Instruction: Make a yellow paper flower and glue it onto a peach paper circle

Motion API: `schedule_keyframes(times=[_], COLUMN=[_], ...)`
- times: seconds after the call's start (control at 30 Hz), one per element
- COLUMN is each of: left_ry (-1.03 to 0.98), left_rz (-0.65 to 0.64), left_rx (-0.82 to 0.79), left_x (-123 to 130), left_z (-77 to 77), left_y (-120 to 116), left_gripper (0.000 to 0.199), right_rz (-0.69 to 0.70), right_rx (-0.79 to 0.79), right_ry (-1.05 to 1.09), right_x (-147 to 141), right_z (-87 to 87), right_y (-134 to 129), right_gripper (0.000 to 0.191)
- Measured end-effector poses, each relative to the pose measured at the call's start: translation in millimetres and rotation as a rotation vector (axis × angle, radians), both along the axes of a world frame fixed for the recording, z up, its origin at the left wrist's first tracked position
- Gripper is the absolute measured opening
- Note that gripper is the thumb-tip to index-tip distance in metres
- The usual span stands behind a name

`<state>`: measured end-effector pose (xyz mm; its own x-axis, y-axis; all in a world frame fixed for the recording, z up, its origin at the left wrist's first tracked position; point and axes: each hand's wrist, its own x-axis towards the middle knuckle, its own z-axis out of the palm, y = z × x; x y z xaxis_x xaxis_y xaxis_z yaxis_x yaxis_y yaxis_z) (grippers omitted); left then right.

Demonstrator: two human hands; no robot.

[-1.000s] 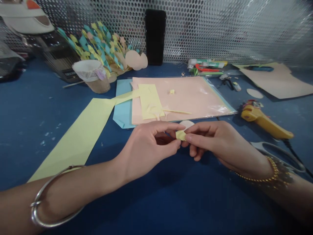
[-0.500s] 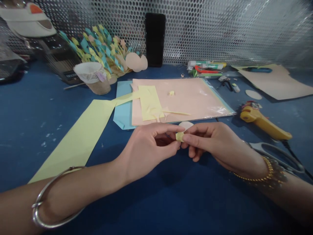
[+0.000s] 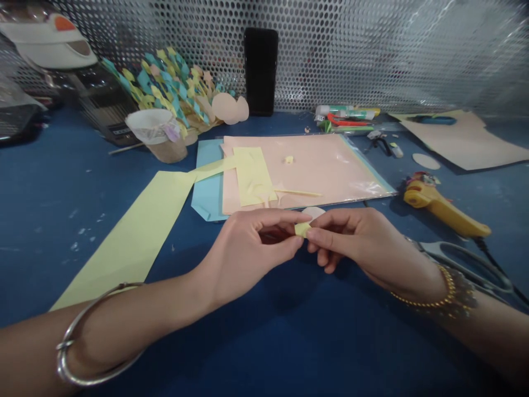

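Yellow paper scrap [image 3: 302, 229], small and soft-edged, is pinched from either side between my left hand [image 3: 248, 242] and right hand [image 3: 355, 242], just in front of the pink sheet in its clear plastic sleeve [image 3: 309, 165]. Both hands are grasping it, their fingers closed, which holds it up off the blue bench [image 3: 61, 165]. Beyond the sleeve's left corner stands a white-rimmed, brown-wrapped cup [image 3: 165, 149]; I cannot see what it contains.
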<state>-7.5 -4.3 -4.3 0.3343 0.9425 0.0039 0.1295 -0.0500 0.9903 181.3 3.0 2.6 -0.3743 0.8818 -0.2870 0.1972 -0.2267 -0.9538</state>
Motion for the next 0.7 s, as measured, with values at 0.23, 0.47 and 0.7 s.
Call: schedule_keyframes(times=[0.23, 0.47, 0.7], left_ry=[-0.018, -0.072, -0.054], left_rz=[0.034, 0.007, 0.006], left_rx=[-0.026, -0.017, -0.035], left_x=[-1.5, -0.7, 0.6], left_z=[-0.2, -3.0, 0.0], left_y=[1.4, -0.1, 3.6], left_gripper=[0.027, 0.02, 0.026], right_rz=[0.042, 0.009, 0.007], right_rx=[0.041, 0.071, 0.126], right_ry=[-0.059, -0.064, -0.065], right_x=[2.1, -0.7, -3.3], right_z=[1.9, 1.0, -1.7], right_y=[1.5, -0.1, 1.3], right_gripper=[0.016, 0.016, 0.019])
